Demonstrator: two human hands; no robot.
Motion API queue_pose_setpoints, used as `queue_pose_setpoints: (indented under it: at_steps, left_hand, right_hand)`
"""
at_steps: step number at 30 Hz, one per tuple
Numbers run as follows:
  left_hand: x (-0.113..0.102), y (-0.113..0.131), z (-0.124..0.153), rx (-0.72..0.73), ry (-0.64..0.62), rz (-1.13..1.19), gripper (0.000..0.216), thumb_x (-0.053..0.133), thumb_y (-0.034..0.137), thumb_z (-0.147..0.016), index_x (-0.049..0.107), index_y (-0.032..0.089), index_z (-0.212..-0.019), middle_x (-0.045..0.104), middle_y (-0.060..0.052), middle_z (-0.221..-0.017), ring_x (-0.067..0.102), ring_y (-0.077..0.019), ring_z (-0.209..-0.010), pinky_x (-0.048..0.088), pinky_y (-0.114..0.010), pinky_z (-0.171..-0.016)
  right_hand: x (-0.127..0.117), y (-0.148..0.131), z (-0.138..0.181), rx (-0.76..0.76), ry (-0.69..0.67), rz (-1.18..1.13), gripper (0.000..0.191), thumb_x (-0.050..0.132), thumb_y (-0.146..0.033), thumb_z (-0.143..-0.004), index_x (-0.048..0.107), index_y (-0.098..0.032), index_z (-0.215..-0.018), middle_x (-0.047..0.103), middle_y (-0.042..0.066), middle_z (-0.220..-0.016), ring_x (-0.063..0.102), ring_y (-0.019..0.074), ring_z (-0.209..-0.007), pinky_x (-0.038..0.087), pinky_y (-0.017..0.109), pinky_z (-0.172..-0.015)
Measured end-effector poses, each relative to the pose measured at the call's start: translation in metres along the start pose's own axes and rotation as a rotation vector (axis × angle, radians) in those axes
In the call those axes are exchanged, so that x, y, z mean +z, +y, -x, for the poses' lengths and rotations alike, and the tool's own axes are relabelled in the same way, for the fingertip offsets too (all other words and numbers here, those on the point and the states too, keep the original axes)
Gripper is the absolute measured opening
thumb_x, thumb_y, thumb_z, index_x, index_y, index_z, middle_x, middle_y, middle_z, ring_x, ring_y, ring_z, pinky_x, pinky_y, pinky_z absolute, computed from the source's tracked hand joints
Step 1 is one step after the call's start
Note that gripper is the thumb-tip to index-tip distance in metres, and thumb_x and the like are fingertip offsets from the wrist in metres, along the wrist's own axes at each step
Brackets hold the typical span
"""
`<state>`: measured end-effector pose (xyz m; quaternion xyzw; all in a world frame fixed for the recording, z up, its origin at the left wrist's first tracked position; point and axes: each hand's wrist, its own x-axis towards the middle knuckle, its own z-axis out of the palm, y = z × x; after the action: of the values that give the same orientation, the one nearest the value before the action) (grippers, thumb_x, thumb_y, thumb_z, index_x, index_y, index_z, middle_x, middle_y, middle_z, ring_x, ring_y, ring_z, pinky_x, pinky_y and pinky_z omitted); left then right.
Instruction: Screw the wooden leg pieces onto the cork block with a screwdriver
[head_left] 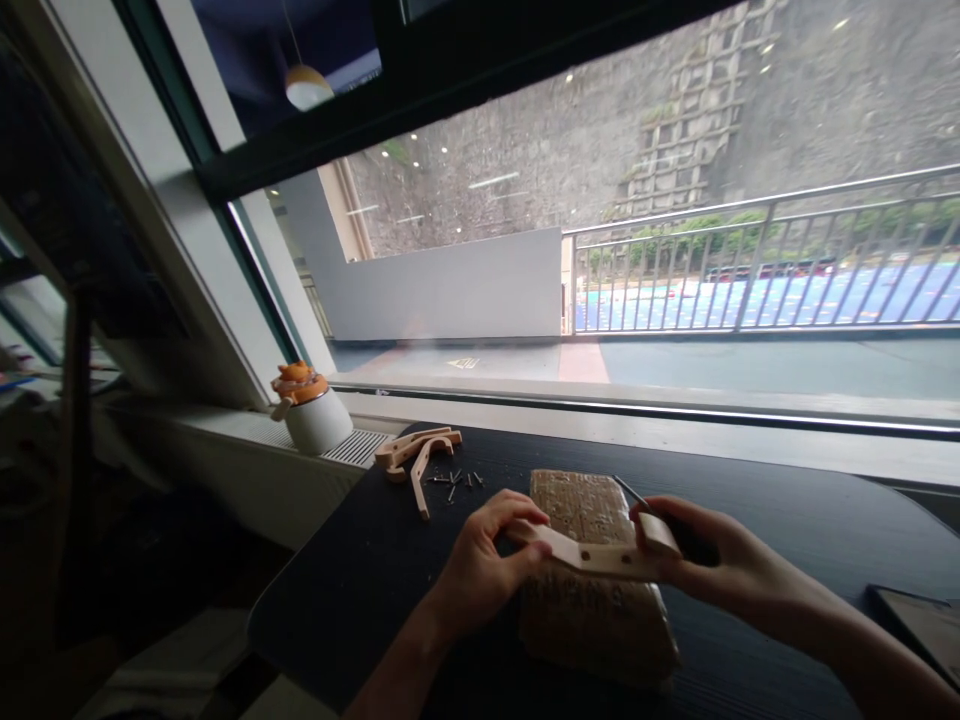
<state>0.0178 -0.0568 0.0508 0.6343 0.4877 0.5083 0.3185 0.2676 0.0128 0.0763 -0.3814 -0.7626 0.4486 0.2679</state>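
Observation:
Between my two hands is a pale, bent wooden piece (607,560) with dark holes along it and a curved end. My left hand (480,560) is closed on its left end, thumb against fingers. My right hand (709,555) grips the curved right end; a thin dark metal rod (628,488) sticks out from beside these fingers, its other end hidden. Below the wooden piece lies a brown block wrapped in clear plastic (577,500). Similar wooden pieces (424,465) lie farther left, with several small screws (454,483) beside them.
All this is on a black table (337,590) with rounded corners, beside a window. A pale pot with an orange lid (315,420) stands on the sill at the left. At the right edge lies a dark flat object (919,625), partly out of view.

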Motion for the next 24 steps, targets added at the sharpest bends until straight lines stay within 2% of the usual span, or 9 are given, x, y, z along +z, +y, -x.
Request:
queue_pose_setpoints:
  at_steps: [3, 5, 10, 14, 17, 19, 24]
  left_hand:
    - [-0.005, -0.005, 0.014, 0.0, -0.01, 0.001, 0.016, 0.067, 0.022, -0.076, 0.066, 0.015, -0.09, 0.06, -0.005, -0.096, 0.055, -0.0142, -0.082, 0.043, -0.023, -0.073]
    - [-0.005, -0.007, 0.019, -0.017, -0.042, 0.0, 0.017, 0.067, 0.022, -0.076, 0.066, 0.015, -0.092, 0.061, -0.005, -0.094, 0.055, -0.0142, -0.081, 0.043, -0.023, -0.072]
    - [0.001, -0.004, 0.02, 0.02, -0.128, 0.024, 0.019, 0.069, 0.022, -0.075, 0.067, 0.016, -0.093, 0.063, -0.006, -0.098, 0.058, -0.0189, -0.092, 0.043, -0.026, -0.082]
    - [0.007, -0.007, 0.022, 0.047, -0.032, -0.018, 0.023, 0.067, 0.021, -0.076, 0.064, 0.018, -0.098, 0.064, -0.005, -0.096, 0.058, -0.0174, -0.089, 0.044, -0.027, -0.082]
    - [0.007, -0.013, 0.022, 0.02, 0.072, 0.113, 0.038, 0.067, 0.021, -0.076, 0.054, 0.02, -0.112, 0.064, -0.004, -0.098, 0.059, -0.0163, -0.088, 0.045, -0.027, -0.082]
    - [0.005, -0.017, 0.022, 0.016, 0.097, 0.183, 0.045, 0.068, 0.021, -0.076, 0.05, 0.021, -0.117, 0.064, -0.004, -0.097, 0.059, -0.0156, -0.087, 0.045, -0.027, -0.081]
    - [0.001, -0.017, 0.022, -0.064, -0.083, 0.227, 0.043, 0.07, 0.019, -0.073, 0.051, 0.017, -0.112, 0.066, -0.006, -0.096, 0.061, -0.0173, -0.087, 0.046, -0.029, -0.082]
  right_hand:
    - [0.001, 0.005, 0.004, 0.01, -0.151, 0.027, 0.027, 0.063, -0.036, -0.078, 0.063, -0.019, -0.098, 0.065, 0.002, -0.085, 0.058, 0.0193, -0.079, 0.047, 0.024, -0.065]
    - [-0.002, 0.008, 0.008, 0.021, -0.216, 0.029, 0.023, 0.063, -0.034, -0.078, 0.062, -0.019, -0.095, 0.061, 0.0, -0.08, 0.055, 0.0159, -0.074, 0.045, 0.021, -0.061]
    - [-0.012, 0.009, 0.013, 0.045, -0.219, 0.027, 0.032, 0.062, -0.039, -0.08, 0.059, -0.02, -0.105, 0.058, 0.0, -0.082, 0.051, 0.0149, -0.074, 0.043, 0.022, -0.062]
    - [-0.012, 0.008, 0.01, 0.047, -0.189, 0.033, 0.025, 0.063, -0.037, -0.077, 0.063, -0.018, -0.093, 0.055, -0.001, -0.076, 0.049, 0.0134, -0.069, 0.041, 0.021, -0.058]
    - [-0.007, 0.007, 0.007, 0.076, -0.227, 0.094, 0.025, 0.065, -0.034, -0.074, 0.065, -0.017, -0.093, 0.054, -0.002, -0.071, 0.047, 0.0125, -0.065, 0.038, 0.02, -0.055]
    - [-0.004, 0.005, 0.007, 0.075, -0.266, 0.125, 0.026, 0.064, -0.032, -0.074, 0.065, -0.017, -0.095, 0.056, -0.002, -0.073, 0.048, 0.0129, -0.067, 0.038, 0.02, -0.056]
    - [0.001, 0.0, 0.01, 0.059, -0.32, 0.093, 0.02, 0.063, -0.03, -0.075, 0.065, -0.017, -0.091, 0.061, -0.002, -0.079, 0.051, 0.0134, -0.07, 0.04, 0.019, -0.058]
